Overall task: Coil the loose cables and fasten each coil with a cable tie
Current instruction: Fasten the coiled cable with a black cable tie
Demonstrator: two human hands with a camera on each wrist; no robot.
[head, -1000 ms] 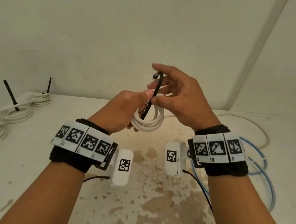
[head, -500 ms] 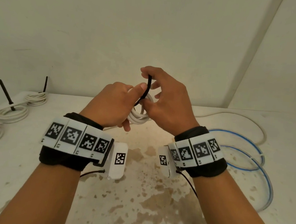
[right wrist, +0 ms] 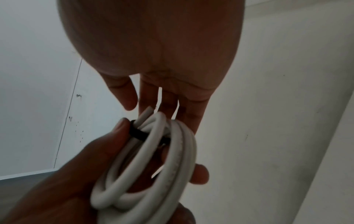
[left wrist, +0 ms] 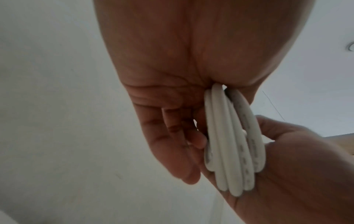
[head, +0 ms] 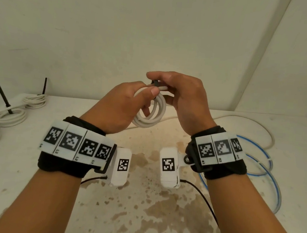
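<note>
- The left hand (head: 125,106) holds a white cable coil (head: 152,112) in the air above the stained table (head: 140,209), its thumb pressed across the top strands.
- The right hand (head: 181,94) works at the top of the coil, fingertips closed round a black cable tie (right wrist: 138,133) that wraps the bundled strands.
- In the right wrist view, one cut cable end (right wrist: 145,113) projects above the tie beside the loops.
- Whether the tie tail is already through its head cannot be told; the fingers hide the head.
- Risk: if the left thumb relaxes before the tie is cinched, the springy loops are likely to open and the coil loses shape.
- Risk: the projecting end may slip from under the band if the tie stays slack, leaving a loose tail.
- Risk: a tie pulled at a slant could catch only some strands.
- Three tied coils (head: 10,117) lie at the table's left edge.
- A blue cable (head: 267,176) and a loose white cable (head: 260,126) lie on the right, not yet coiled.
</note>
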